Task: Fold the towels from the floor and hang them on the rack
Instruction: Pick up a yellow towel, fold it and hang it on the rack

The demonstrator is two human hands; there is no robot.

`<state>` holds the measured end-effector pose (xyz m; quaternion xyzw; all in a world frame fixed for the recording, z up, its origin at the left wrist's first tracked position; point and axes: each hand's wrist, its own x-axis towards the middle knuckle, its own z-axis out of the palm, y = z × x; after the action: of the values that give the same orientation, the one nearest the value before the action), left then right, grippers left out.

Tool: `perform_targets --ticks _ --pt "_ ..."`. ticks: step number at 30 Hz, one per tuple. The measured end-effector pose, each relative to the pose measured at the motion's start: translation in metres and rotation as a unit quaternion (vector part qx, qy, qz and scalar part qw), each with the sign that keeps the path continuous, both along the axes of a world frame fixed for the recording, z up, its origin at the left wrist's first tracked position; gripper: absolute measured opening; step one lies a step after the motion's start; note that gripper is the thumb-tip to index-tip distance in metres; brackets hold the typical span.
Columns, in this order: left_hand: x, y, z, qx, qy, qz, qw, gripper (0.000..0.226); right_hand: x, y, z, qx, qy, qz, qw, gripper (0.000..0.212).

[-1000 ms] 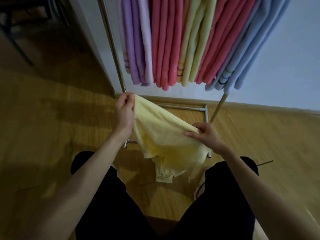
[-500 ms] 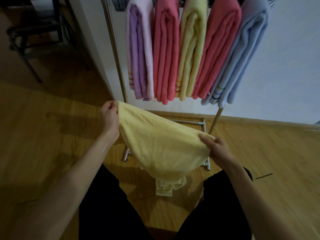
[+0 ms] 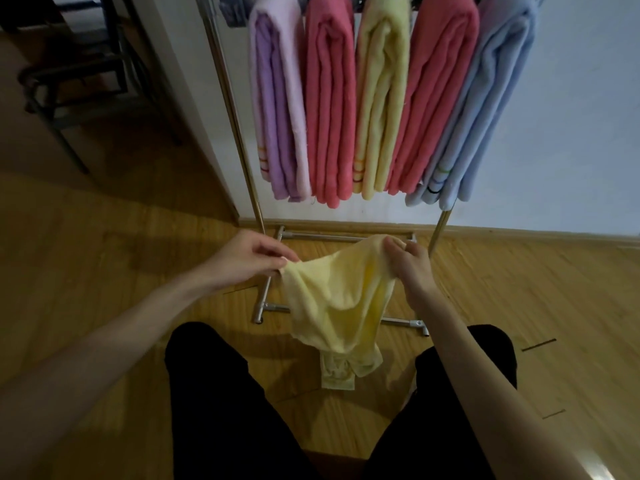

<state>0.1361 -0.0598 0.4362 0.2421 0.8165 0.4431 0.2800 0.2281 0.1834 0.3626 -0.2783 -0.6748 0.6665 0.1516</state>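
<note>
Wooden floor before the towel rack: I see left hand and right hand, fingers pinching the sagging yellow towel.

both forearms bare, reaching forward and inward over black-trousered legs toward yellow towel. left hand at towel's left upper corner, palm turned down, fingers curled, thumb and fingertips pinching cloth edge. right hand at towel's right upper corner, slightly farther forward than left, back of hand toward camera, fingers bunched around gathered fold of cloth, thumb on top. wrists roughly straight, hands apart with towel sagging between them. legs spread either side below towel.
</note>
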Motion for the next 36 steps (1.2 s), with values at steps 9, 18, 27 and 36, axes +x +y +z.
perform_targets --ticks 9,18,27,36 --pt "0.010 0.017 0.030 0.092 0.155 -0.113 0.977 0.037 -0.012 -0.006 0.048 0.101 0.112 0.111 0.982 0.049" --pt "-0.004 0.035 0.033 0.120 0.456 -0.118 0.874 0.011 -0.017 -0.015 0.081 0.004 0.126 0.213 0.969 0.025" --pt "0.009 0.051 0.028 0.213 0.414 0.001 0.885 0.019 -0.015 -0.019 0.095 0.031 0.187 0.158 0.969 0.020" --pt "0.015 0.049 0.033 0.247 0.203 -0.007 0.948 0.010 -0.012 -0.016 0.092 0.105 0.223 0.215 0.945 0.013"
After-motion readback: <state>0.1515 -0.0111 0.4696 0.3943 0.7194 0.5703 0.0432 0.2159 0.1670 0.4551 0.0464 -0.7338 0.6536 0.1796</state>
